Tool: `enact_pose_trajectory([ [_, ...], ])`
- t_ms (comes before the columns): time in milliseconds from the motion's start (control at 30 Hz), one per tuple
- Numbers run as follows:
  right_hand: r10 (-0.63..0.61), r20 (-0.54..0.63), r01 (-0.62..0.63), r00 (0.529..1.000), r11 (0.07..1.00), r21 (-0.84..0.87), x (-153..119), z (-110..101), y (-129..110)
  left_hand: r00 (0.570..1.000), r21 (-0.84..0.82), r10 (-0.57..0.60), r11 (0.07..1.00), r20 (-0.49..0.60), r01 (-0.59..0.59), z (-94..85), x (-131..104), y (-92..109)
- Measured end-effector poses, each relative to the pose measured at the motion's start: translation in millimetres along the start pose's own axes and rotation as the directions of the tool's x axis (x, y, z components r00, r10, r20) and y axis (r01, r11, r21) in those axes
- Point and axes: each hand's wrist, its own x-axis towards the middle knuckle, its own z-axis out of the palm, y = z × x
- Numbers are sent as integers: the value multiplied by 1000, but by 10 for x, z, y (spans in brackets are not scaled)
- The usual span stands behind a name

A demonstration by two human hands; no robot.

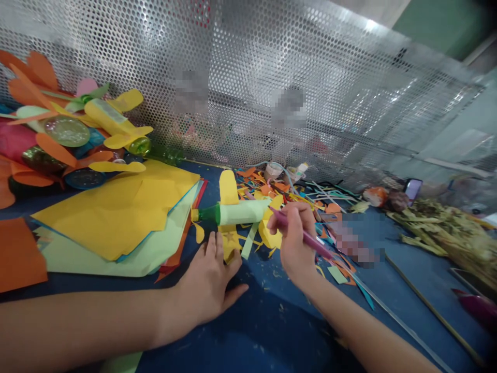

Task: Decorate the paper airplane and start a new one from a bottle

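A toy plane made from a green plastic bottle point(208, 214) lies on its side on the blue table. Light green paper point(243, 211) wraps its body, and yellow paper wings point(228, 187) stick out on both sides. Yellow paper tail pieces point(271, 235) sit at its right end. My left hand point(205, 274) lies flat with fingers stretched out, their tips on the near wing, which bears a star shape. In my right hand point(297, 241) a purple pen point(316, 246) is gripped, its pointed tip at the right end of the light green paper.
At left are stacked sheets of coloured paper point(116, 217), with more bottle planes point(116, 122) piled behind. Paper scraps point(252, 178) lie beyond the plane. A perforated metal panel point(240, 77) borders the back. Farther right are a thin stick point(430, 305) and dried husks point(446, 225).
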Motion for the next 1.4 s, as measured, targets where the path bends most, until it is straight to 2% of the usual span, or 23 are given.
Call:
enact_pose_trajectory([
  [100, -77, -54, 73, 996, 995, -62, 138, -57, -41, 1000, 22, 15, 1000, -19, -15, -16, -3, 8],
  [200, -123, -79, 111, 989, 984, -140, 264, -139, -17, 996, 37, 82, 996, -43, -81, -19, 7, 15],
  [333, -158, -113, 138, 981, 976, -171, 379, -222, 44, 958, 40, 285, 958, -25, -284, -14, 37, 32],
  [433, -94, -79, 83, 992, 989, -126, 442, -273, 74, 924, 58, 382, 923, -13, -381, -24, 52, 43],
  [500, 3, -5, -4, 1000, 989, -150, 481, -320, 86, 934, 84, 358, 931, -12, -355, -36, 53, 46],
  [567, 44, 78, -21, 996, 962, -272, 519, -380, 103, 951, 99, 308, 947, -20, -304, -45, 44, 49],
  [700, -32, 222, 147, 975, 840, -523, 578, -516, 183, 974, 107, 225, 969, -30, -221, -44, 19, 59],
  [800, 105, 270, 83, 957, 793, -604, 600, -596, 290, 980, 119, 197, 973, 11, -196, -44, 13, 69],
  [900, 222, 360, 73, 906, 755, -651, 595, -627, 391, 985, 142, 168, 975, 30, -171, -60, 19, 77],
  [1000, 223, 429, 112, 875, 770, -628, 570, -595, 416, 990, 153, 134, 978, 45, -139, -88, 30, 82],
  [1100, 208, 410, 74, 888, 816, -573, 557, -534, 360, 993, 148, 106, 982, 60, -114, -111, 37, 82],
  [1300, 254, 300, -171, 920, 946, -276, 615, -484, 304, 995, 136, 90, 986, 40, -95, -85, 44, 51],
  [1400, 334, 230, -332, 914, 942, -52, 649, -473, 335, 996, 129, 80, 988, 34, -84, -57, 52, 30],
])
